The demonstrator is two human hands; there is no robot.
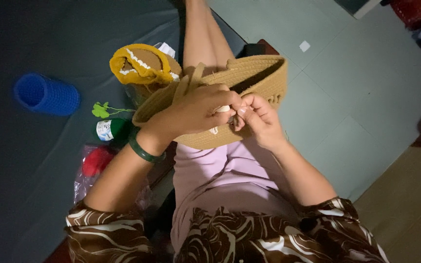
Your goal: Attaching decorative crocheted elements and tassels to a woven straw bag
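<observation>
Green yarn ball (pixel 115 129), left of the near lap: white paper band label (pixel 104 130) with blue print. Nearer left: clear plastic bag (pixel 81 182) holding red yarn (pixel 96 160).

I see both forearms bare and angled inward, meeting over the lap. My left hand (pixel 198 109) arches over from the left, knuckles up, its grip pinched shut at the fingertips. My right hand (pixel 259 117) faces it, fingers curled, its grip closed, the thumb tips of both hands nearly touching.
</observation>
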